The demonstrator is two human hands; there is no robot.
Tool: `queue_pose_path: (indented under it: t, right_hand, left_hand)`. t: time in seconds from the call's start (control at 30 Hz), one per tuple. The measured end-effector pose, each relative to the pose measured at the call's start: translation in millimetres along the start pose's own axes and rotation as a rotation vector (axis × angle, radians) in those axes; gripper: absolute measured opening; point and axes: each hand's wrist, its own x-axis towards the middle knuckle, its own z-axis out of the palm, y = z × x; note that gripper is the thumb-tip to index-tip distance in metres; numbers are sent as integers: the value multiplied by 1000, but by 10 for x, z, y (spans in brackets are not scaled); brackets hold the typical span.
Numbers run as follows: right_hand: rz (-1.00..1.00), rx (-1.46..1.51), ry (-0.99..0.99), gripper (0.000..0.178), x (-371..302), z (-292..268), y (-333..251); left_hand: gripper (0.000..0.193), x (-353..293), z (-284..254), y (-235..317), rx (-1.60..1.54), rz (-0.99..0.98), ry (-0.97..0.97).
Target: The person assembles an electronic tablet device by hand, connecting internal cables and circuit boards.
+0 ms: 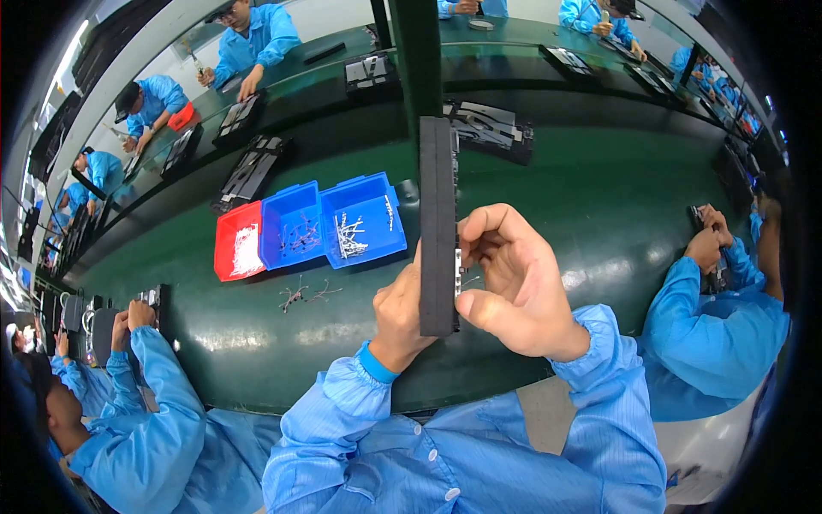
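Note:
A flat black device [437,227] is held upright on its edge in front of me, its black foam-like side toward me and metal parts along its right side. My left hand [399,313] is closed around it from the left, the fingers partly hidden behind it. At the right side, my right hand [527,287] has its fingers curled in and its thumb against the metal parts. A thin wire seems to show near the thumb; what the fingertips grip is too small to tell. Several loose thin cables [295,295] lie on the green table [342,351].
Ahead on the left stand a red bin [224,244] with white pieces and two joined blue bins [291,199] with small cables. More black devices [497,128] lie along the dark raised strip. Co-workers in blue sit left [163,437], right [706,334] and across.

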Motion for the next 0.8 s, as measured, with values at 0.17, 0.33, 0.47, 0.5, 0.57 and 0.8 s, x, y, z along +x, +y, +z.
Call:
queue_pose_path:
  t: [0.17,0.33,0.47,0.5,0.57,0.8]
  right_hand:
    - [-79,-149,168,44,-69,-277,-40]
    - [273,-300,405,55,-874,-1046,246]
    - [254,277,511,76,-1660,-659,363]
    - [200,221,632,69,-1658,-651,373]
    - [140,288,878,54,-1601,-785,435]
    - [174,86,948,22,-485,-2272,562]
  left_hand:
    - [20,-141,-17,-113,-89,-118,114]
    - [8,137,-264,290,-783,-677,52]
    - [34,403,-181,370,-1158,-1183,-421]
    - [43,398,-83,328,-1252,-1168,-503]
    - [67,278,29,197,-1130,-1145,-590]
    - [71,-114,-139,-46,-686,-925,-694]
